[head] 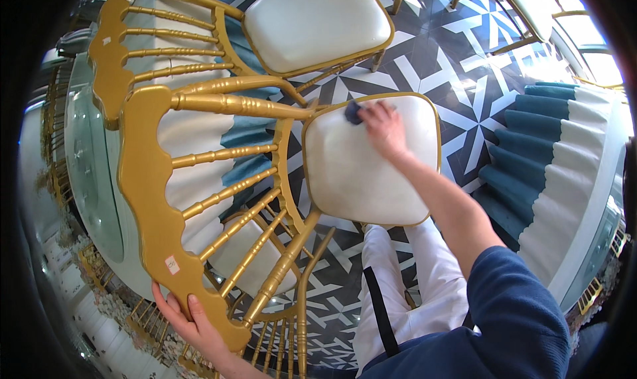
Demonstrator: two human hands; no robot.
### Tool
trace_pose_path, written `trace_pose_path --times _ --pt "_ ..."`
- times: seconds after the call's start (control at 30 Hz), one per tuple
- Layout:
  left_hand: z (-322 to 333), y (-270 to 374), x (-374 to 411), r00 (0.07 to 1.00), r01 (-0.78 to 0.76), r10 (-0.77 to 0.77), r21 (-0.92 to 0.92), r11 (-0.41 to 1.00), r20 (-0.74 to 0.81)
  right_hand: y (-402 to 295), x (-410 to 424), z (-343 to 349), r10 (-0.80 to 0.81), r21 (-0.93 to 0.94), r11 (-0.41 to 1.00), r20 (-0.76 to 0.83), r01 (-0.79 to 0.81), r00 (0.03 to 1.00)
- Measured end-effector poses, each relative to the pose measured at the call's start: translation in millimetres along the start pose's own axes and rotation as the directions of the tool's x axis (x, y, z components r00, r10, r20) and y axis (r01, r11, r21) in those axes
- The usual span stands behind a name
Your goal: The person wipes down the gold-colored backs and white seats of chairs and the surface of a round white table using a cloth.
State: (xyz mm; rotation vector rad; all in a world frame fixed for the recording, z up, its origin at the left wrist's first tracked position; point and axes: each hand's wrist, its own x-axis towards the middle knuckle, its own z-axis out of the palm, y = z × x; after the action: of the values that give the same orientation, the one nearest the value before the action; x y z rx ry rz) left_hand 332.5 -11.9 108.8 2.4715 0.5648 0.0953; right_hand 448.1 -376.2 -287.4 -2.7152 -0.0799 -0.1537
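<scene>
In front of me stands a gold chair with turned spindles, and its carved top rail [149,180] faces left. My left hand [191,319] grips the lower end of that rail, thumb on one face and fingers behind. A small sticker [171,264] with a mark sits on the rail near my hand. My right hand [385,130] is over the far part of the white padded seat [368,180], blurred. At its fingertips is a dark blue cloth [353,112], bunched up and against the seat; its full shape is hidden.
A second gold chair with a white seat [318,26] stands just beyond. To the left is a round table with a glass top [94,155] and a white and teal skirt. Another skirted table [572,165] stands at right. The floor [477,105] is patterned black and white.
</scene>
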Motion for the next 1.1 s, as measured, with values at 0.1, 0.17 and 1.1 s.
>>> trace_pose_path --times 0.1,0.17,1.1 --pt "1.5 -0.7 -0.6 1.0 -0.002 0.002 -0.016 1.0 -0.002 -64.4 -61.5 -5.4 -0.226 0.254 0.956 0.313 0.149 0.922" --pt "1.6 2.1 -0.1 1.0 -0.004 0.004 -0.027 1.0 0.004 -77.8 -123.9 -2.9 -0.597 0.082 0.802 0.139 0.592 0.79" --pt "-2.6 -11.5 1.2 0.999 -0.052 0.052 0.01 0.999 0.018 11.3 -286.5 -69.1 0.49 0.148 0.83 0.266 -0.538 0.83"
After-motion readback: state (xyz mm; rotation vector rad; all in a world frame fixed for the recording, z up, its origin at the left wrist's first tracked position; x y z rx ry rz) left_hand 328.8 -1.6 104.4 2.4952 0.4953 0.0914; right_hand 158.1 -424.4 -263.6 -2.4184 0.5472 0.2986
